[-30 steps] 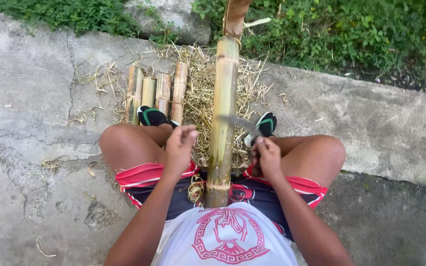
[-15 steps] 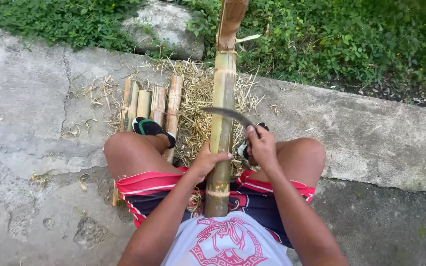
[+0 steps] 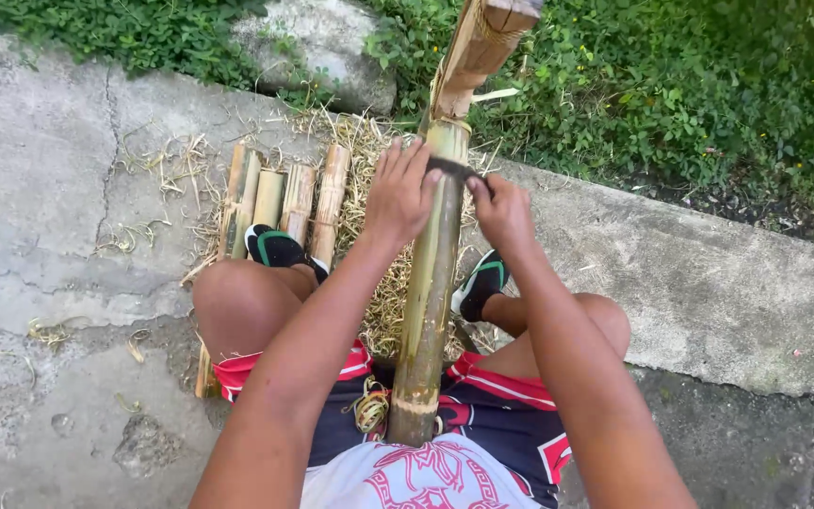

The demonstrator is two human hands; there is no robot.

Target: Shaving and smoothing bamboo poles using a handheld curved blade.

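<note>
Bamboo: long green bamboo pole (image 3: 431, 283) leans up between the knees, far end raised.
Left hand (image 3: 399, 193): fingers curled on the dark curved blade (image 3: 454, 170).
Right hand (image 3: 503, 215): closed on the blade's other end.
Left side: short cut bamboo pieces (image 3: 280, 198) on straw.

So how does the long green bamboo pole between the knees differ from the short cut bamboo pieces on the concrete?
The long green bamboo pole is one whole length, propped up at a slant and touched by both hands; the short cut bamboo pieces are several, paler, lying flat side by side, untouched. Both are bamboo, amid dry shavings.
</note>
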